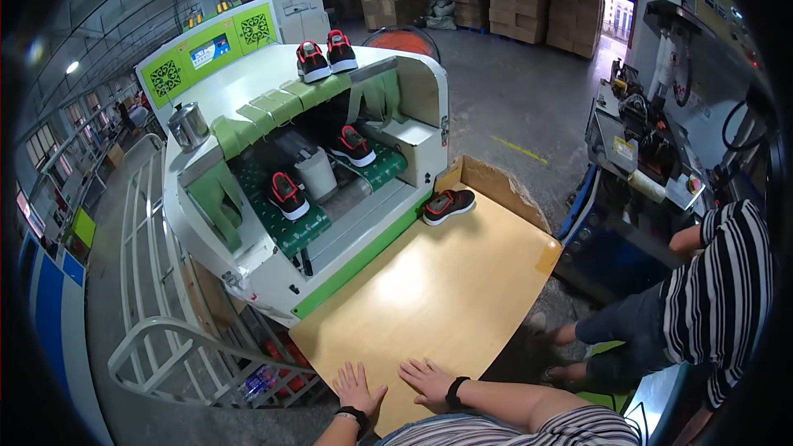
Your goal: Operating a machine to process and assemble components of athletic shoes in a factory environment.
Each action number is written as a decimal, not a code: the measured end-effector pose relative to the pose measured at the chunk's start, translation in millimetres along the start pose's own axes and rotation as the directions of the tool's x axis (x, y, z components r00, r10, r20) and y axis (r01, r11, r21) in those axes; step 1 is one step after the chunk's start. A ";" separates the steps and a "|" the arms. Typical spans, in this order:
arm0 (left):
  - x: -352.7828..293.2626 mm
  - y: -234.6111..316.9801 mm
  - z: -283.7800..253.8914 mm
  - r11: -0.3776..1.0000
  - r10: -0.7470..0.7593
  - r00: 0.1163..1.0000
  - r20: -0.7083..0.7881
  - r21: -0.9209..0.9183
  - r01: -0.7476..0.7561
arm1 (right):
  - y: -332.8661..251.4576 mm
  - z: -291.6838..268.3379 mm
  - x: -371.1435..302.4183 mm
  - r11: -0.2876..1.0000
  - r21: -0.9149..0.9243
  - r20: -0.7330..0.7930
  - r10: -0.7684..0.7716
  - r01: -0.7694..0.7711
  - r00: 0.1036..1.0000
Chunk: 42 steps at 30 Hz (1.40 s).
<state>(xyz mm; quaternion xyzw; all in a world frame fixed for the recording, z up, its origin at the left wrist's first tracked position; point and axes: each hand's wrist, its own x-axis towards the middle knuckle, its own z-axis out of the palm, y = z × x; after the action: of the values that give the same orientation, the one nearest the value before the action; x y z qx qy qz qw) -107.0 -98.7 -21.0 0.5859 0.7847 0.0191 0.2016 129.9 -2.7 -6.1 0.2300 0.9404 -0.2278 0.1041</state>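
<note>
Shoe (pixel 448 207) on board (pixel 405 289), beyond right grip (pixel 428 381)

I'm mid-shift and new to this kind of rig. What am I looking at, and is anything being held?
There is one picture, from a fisheye camera on the worker's head, so edges bend. The left hand and right hand are the worker's own, bare, palm-down on a pale tabletop; neither holds anything. A dark shoe rests at its far end. Ahead is a white-and-green machine, with two shoes on its green belts and two on top. The person in stripes is someone else.
</note>
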 end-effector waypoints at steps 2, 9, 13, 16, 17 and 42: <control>3.4 3.6 -3.4 1.000 -0.005 1.000 0.014 -0.001 0.005 | 2.5 3.4 1.9 1.000 0.009 0.012 0.017 -0.017 1.000; -5.0 5.5 -9.4 1.000 -0.015 1.000 0.022 0.014 0.014 | -3.5 -5.2 -1.0 0.999 0.030 -0.123 -0.013 0.017 0.992; -2.4 10.1 -13.8 0.999 -0.022 0.999 0.040 0.039 0.020 | 15.9 -43.3 29.1 0.971 0.234 -0.074 0.067 -0.048 0.995; -7.6 7.8 -13.8 0.999 -0.039 0.998 0.045 0.032 0.038 | 51.1 -84.8 76.2 0.966 0.236 -0.182 0.152 -0.107 0.972; -6.3 8.3 -13.4 0.999 -0.045 0.997 0.062 0.028 0.044 | 66.2 -104.4 90.7 0.972 0.193 -0.246 0.183 -0.137 0.952; 0.5 8.9 -11.4 0.992 -0.054 0.990 0.133 0.124 0.038 | 394.9 -190.8 203.4 0.496 0.845 -0.530 0.828 -0.200 -0.182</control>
<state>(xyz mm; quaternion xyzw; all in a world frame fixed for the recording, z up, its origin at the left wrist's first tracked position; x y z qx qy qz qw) -102.8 -93.1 -8.3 0.5786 0.7822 -0.0733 0.2193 124.7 478.7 -50.7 0.7159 0.4634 -0.1766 -0.4915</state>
